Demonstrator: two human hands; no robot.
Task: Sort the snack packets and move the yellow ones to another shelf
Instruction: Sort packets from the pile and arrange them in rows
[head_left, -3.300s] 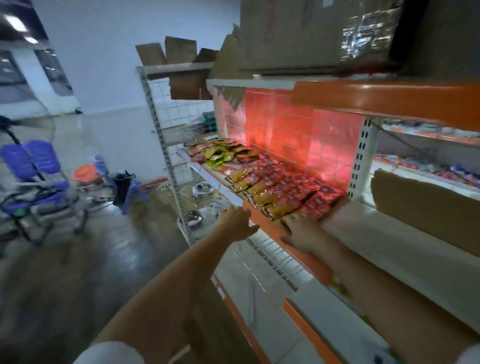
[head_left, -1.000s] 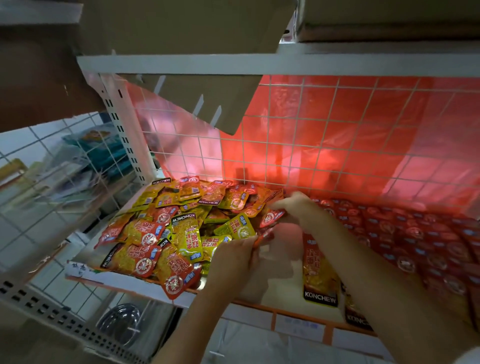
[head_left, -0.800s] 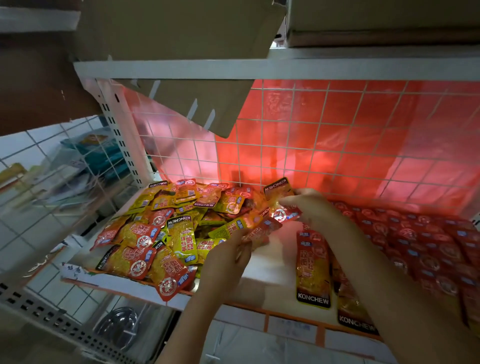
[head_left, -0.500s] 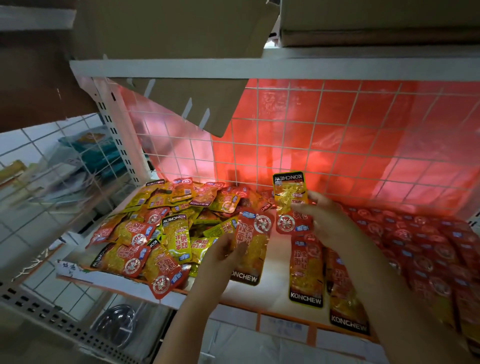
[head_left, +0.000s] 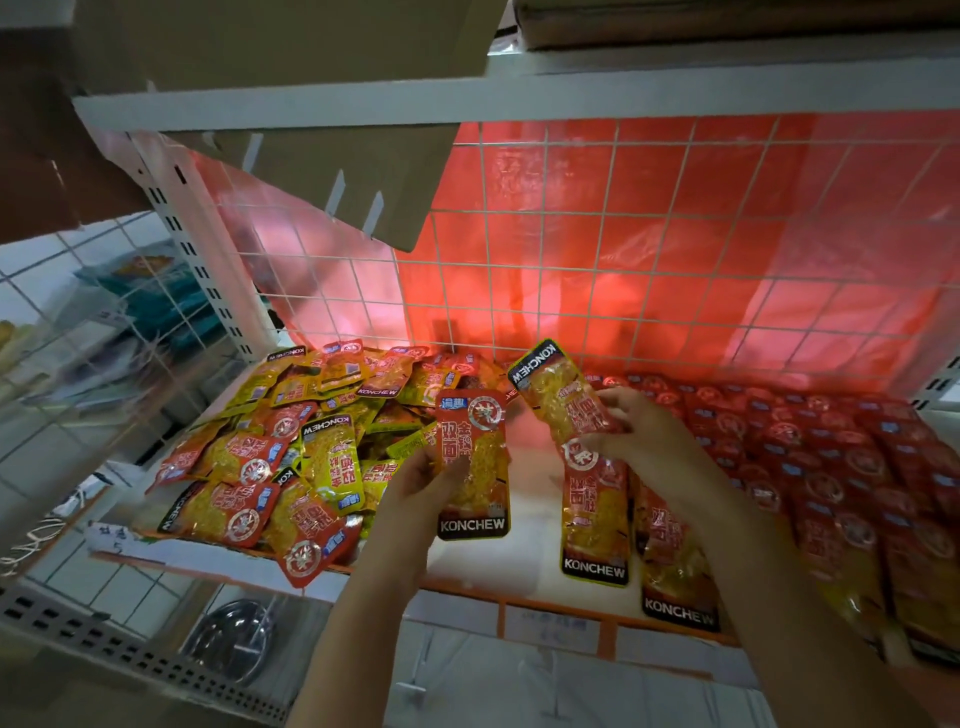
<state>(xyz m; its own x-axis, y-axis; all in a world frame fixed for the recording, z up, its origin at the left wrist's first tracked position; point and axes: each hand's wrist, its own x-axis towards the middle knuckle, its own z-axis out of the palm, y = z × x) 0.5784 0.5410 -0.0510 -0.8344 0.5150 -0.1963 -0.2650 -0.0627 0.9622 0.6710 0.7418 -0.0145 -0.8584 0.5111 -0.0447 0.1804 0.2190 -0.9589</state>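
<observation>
Both hands hold packets at the centre of the frame. Left hand (head_left: 415, 480) pinches an upright red-topped packet (head_left: 474, 465) (clear window showing yellow strips, black KONCHEW band at the bottom). Right hand (head_left: 641, 431) grips a tilted packet (head_left: 558, 389) with its KONCHEW end pointing up-left. At left lies a loose pile of yellow and red packets (head_left: 291, 457) on the white shelf (head_left: 530, 556); red packets (head_left: 831, 457) lie in rows at right.

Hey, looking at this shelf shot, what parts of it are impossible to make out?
- Head view: rows of red packets run under the right forearm and off the right edge, so no count.
- Shelf label: handwriting too small.
- Jumbled pile: lower packets covered.
- Steel bowl: blurred behind the lower rail.
</observation>
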